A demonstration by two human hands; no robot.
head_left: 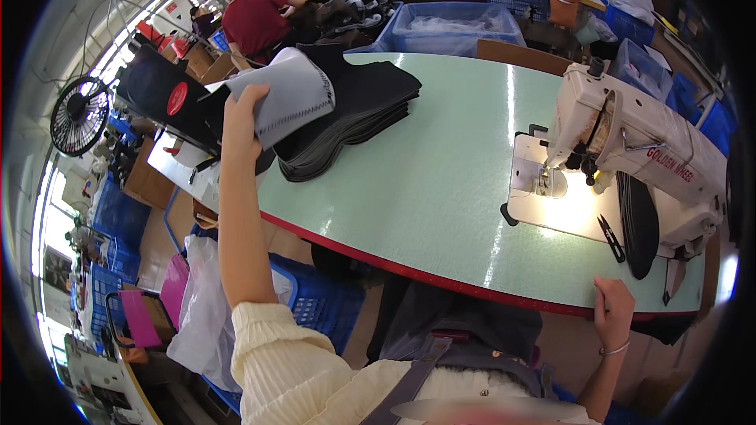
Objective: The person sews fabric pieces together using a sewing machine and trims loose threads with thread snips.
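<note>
Your right hand rests curled on the near red edge of the green table, holding nothing visible; black snips lie just beyond, beside the sewing machine; your left hand reaches far left, pinching a grey stitched fabric piece over the dark fabric stack.
</note>
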